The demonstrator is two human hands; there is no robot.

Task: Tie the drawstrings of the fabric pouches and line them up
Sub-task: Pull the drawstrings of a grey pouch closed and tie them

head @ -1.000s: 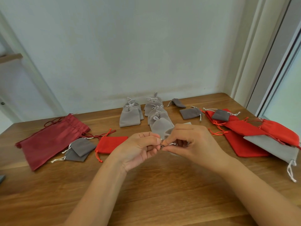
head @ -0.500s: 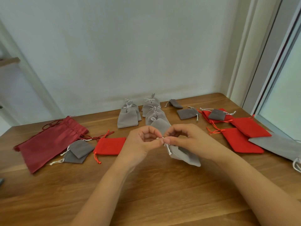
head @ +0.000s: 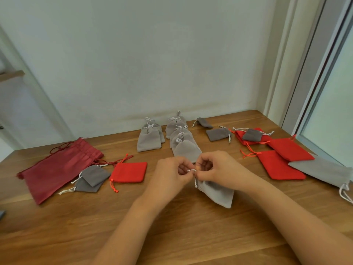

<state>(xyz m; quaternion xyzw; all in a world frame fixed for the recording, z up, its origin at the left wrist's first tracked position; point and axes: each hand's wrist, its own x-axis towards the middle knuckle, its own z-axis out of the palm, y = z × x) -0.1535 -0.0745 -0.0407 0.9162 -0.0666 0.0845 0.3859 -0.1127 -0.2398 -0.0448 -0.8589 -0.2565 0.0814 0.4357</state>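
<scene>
Tying step in hand, mid-knot by my read. Left hand (head: 172, 175) and right hand (head: 219, 169) meet fingertip to fingertip above the table (head: 172, 230), fingers curled tight, both pinching the white drawstring (head: 191, 170) of a light grey pouch (head: 217, 192). The pouch trails down and to the right from the fingers, neck cinched. Can't tell whether its low corner touches the wood. It looks flat and probably empty, but the inside is hidden. Next move likely calls for looping the two cord ends and pulling snug without losing the pinch, since the cord is thin and slippery-looking, then setting the pouch at the near end of the row. Left of the fingers is a small red pouch (head: 129, 172), flat, with its orange cord loose. Further left are two dark grey pouches (head: 91, 178), overlapped, then a big dark red pouch (head: 59, 167). Right of the fingers are red pouches (head: 280, 165), untied, and a long grey pouch (head: 321, 172) partly over one. Just behind the fingers a column of light grey tied pouches (head: 183, 138) overlaps away toward the wall, with a shorter column (head: 150, 138) beside it, bows showing. Far right of those are small dark grey pouches (head: 218, 134), cords loose. No contents are visible in any of them. Many are left to tie.
</scene>
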